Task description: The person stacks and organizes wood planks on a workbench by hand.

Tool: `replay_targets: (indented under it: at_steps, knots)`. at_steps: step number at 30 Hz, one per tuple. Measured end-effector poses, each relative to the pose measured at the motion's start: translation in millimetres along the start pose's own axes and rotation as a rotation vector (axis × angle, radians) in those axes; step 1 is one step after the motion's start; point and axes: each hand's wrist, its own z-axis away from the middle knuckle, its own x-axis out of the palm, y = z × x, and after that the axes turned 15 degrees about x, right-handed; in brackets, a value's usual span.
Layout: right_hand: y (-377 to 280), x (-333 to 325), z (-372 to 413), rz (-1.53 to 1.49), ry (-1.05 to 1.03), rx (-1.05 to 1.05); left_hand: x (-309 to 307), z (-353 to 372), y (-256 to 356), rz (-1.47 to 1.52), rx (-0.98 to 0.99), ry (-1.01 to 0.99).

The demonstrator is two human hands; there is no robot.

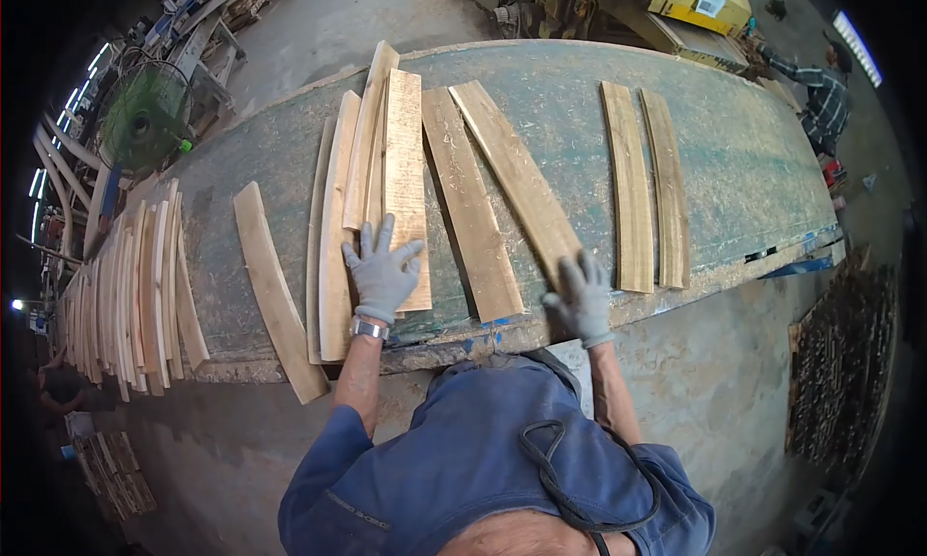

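My left hand (384, 274), in a grey glove, lies with spread fingers over the lower ends of a small pile of wooden boards. Under it is a pale, rough-sawn board (404, 150); another board (338, 228) runs along its left side. My right hand (583, 300), gloved too, is at the near end of a slanting board (517, 165); its fingers are slightly blurred and look extended. Between the hands lies a wide brown board (471, 203). Two narrower boards, a left one (628, 189) and a right one (666, 189), lie farther right.
The boards rest on a long green worktable (550, 83) strewn with shavings. A single board (275, 285) overhangs its near edge, left of a row of several boards (135, 295) at the far left. A green fan (143, 121) stands behind. Another person (826, 97) is at the far right.
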Motion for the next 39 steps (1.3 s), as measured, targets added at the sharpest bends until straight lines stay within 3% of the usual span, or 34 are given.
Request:
replay_targets:
  at_steps: [3, 6, 7, 8, 10, 13, 16, 22, 25, 27, 29, 33, 39]
  knots:
    - [11, -19, -1, 0.001, -0.026, 0.154, -19, -6, -2, -0.008, -0.050, -0.123]
    - [8, -53, -6, -0.458, -0.379, 0.304, -6, -14, 19, -0.276, -0.100, 0.033]
    - [25, -38, -5, -0.644, -0.262, 0.183, 0, -15, 28, -0.176, -0.004, 0.182]
    - [25, -33, -8, -0.788, -0.229, 0.270, 1, -20, 42, 0.065, 0.021, 0.201]
    - [16, -48, -9, -0.375, -0.154, 0.550, 4, -27, 76, 0.556, 0.054, 0.227]
    - [7, -30, -7, -0.253, 0.205, 0.177, 33, -48, 98, 0.631, -0.115, 0.072]
    - [-16, -10, 0, -0.107, 0.044, -0.029, 80, -70, 102, 0.129, -0.063, 0.058]
    - [13, 2, 10, -0.092, 0.284, 0.019, 91, -108, 134, 0.214, 0.106, 0.019]
    - [55, -33, -10, 0.152, 0.432, 0.381, 99, -127, 166, 0.208, 0.139, -0.023]
    - [116, -39, -29, 0.267, 0.601, 0.609, 112, -140, 191, 0.214, 0.191, -0.006]
    - [178, -41, -44, 0.251, 0.568, 0.770, 117, -155, 216, 0.230, 0.241, -0.020]
    - [225, -52, -47, 0.140, 0.426, 0.671, 112, -174, 255, 0.255, 0.318, -0.149]
    - [285, -102, -49, 0.232, 0.202, 0.727, 97, -185, 273, 0.388, 0.512, -0.370]
